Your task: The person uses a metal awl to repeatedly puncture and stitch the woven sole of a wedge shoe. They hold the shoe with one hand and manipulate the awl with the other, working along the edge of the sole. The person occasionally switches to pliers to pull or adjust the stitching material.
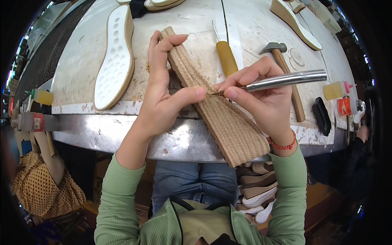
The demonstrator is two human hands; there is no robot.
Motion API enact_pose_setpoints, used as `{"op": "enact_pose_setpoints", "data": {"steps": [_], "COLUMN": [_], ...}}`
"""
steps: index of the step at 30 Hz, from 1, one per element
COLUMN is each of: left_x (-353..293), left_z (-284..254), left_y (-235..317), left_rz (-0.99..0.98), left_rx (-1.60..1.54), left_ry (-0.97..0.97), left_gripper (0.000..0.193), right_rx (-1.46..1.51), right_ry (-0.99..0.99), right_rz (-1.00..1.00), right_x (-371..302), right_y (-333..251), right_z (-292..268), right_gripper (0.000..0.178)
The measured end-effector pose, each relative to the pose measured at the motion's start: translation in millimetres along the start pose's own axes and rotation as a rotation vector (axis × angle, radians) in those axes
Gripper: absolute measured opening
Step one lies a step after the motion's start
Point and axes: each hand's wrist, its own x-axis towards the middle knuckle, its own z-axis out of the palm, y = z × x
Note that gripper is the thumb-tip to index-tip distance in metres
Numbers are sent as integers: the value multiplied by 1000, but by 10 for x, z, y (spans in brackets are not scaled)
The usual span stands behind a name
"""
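A wedge shoe sole [232,126] wrapped in tan braided jute is tilted on its side over the table's near edge. My left hand [163,85] grips its narrow end, fingers over the far side and thumb pressed on the braid. In my right hand [265,94] is a thin tool with a shiny metal handle [292,79]. Its tip meets the braid beside my left thumb; my fingers partly hide the tip, so its exact kind does not show. Just beyond my right hand lies a hooked awl with a yellow handle [226,57].
A white-topped wedge sole [114,61] lies at the left, another [300,28] at the far right. A hammer [281,61], a black block [321,116] and glue bottles [337,90] are on the right. Several soles [259,183] are piled below the table. A person in dotted clothing [45,185] is at left.
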Motion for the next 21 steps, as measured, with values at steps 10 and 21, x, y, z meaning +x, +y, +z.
{"op": "enact_pose_setpoints", "data": {"steps": [10, 21], "left_x": [60, -9], "left_z": [-44, -48], "left_y": [-8, -58], "left_rz": [57, -84], "left_rx": [54, -47], "left_ry": [12, -59], "left_gripper": [70, 48], "right_rx": [-698, -863], "right_ry": [-382, -514], "right_rz": [-411, -190], "right_x": [353, 759], "right_y": [-386, -472], "right_z": [63, 398], "right_gripper": [17, 28]}}
